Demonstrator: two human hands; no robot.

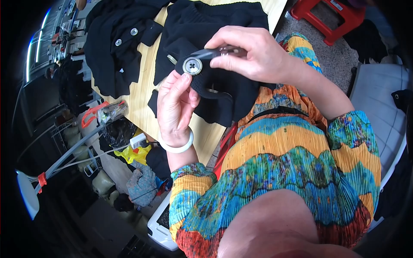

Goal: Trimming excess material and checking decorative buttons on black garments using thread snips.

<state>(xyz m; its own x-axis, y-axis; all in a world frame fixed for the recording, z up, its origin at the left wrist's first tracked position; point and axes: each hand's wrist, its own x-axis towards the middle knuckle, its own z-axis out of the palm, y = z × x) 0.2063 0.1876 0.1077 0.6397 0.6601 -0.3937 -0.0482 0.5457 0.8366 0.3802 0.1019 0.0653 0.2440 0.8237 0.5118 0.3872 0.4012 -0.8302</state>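
Both hands pinched — left hand (175, 103) on button (192, 66), right hand (249, 53) on scissors (215, 52).

Wooden table (142, 92), red stool (329, 19), seemingly gray floor (340, 58).

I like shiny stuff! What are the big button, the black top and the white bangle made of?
Button: looks like metal or metal-look plastic; grey, glossy, light-catching rim. Top: seems a soft knit, matte with fine ribs. Bangle: smooth, milky white, perhaps stone or plastic; I can't tell which.
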